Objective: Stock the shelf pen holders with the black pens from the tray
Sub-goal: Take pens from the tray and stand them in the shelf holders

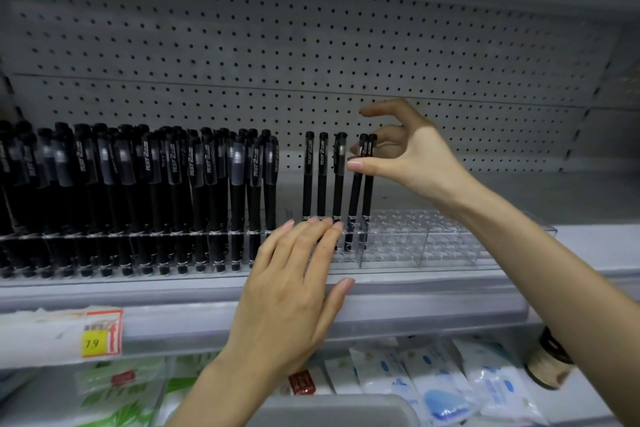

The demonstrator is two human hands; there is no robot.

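At the left, the shelf's clear pen holders (138,236) are packed tight with black pens (156,184). These stand capped and upright with white lettering down their barrels, so I judge well over half the row is stocked. Next come three single pens (322,177) standing apart in one rank of cells, the start of a fresh block. The left hand (294,288) lies flat with straight fingers, its tips touching the holder's front edge just below those three; it holds nothing and seems to be steadying the holder. Low in the view, a grey tray (346,406) shows only its rim, and whether pens remain in it cannot be told. The right hand (408,156) pinches a pair of pens (367,194) between thumb and a finger near their caps. Their lower ends are already inside cells and they tilt slightly. To the right, the empty cells (433,239) of the holder stand bare on the shelf (450,291), so a good stretch is left to fill.
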